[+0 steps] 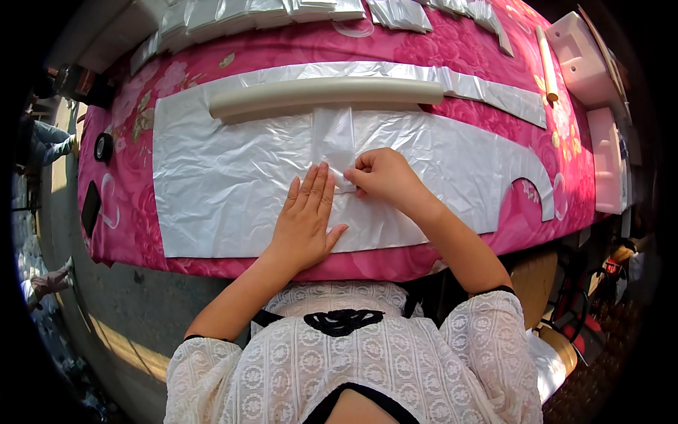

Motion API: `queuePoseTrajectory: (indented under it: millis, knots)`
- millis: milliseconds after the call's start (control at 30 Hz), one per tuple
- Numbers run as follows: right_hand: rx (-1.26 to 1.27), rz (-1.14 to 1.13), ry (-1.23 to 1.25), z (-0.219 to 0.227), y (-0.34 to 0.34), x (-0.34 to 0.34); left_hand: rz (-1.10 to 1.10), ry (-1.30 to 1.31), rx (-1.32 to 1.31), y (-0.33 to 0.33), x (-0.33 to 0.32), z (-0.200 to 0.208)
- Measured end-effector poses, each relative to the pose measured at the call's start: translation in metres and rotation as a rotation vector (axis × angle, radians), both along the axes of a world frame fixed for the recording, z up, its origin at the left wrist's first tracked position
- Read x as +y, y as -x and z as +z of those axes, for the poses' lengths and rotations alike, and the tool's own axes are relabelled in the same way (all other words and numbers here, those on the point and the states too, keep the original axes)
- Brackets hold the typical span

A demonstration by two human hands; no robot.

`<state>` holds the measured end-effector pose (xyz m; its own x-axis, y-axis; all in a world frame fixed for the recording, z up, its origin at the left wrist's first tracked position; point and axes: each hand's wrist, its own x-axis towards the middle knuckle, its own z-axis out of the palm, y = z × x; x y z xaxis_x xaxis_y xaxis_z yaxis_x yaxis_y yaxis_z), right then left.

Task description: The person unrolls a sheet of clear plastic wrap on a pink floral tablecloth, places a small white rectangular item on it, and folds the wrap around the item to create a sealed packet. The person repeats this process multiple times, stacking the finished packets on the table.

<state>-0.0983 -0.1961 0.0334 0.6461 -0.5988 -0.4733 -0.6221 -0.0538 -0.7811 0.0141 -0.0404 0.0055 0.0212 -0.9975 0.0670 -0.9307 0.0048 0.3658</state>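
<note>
A white plastic bag (226, 184) with a curved handle cut-out at its right end lies flat in front of me. My left hand (304, 219) rests palm down on it, fingers stretched out and close to the middle. Just to its right, my right hand (381, 174) is closed in a pinch at the lower edge of a narrow folded piece of white plastic (333, 138) on top of the bag. A long beige tube (332, 92) lies across the far part of the bag, over the upper end of the folded piece.
The table wears a pink floral cloth (452, 49). Stacks of folded white plastic bags (233, 18) line its far edge. A black tape roll (104, 147) and a dark phone-like slab (91, 208) sit at the left. Near the right edge are a thin rod (546, 63) and white foam boxes (579, 53).
</note>
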Motion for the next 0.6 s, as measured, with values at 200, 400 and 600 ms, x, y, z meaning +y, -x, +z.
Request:
queuePoseTrajectory:
  millis: [200, 400, 600]
  knots:
    - [-0.276, 0.276, 1.113, -0.018, 0.014, 0.008, 0.014, 0.051, 0.038, -0.006, -0.010, 0.005]
    - [-0.391, 0.609, 1.006, -0.031, 0.010, -0.020, 0.005, 0.197, -0.024, -0.019, -0.025, 0.004]
    - [-0.503, 0.521, 0.834, -0.027, 0.006, -0.031, -0.073, 0.173, -0.113, -0.026, -0.038, 0.007]
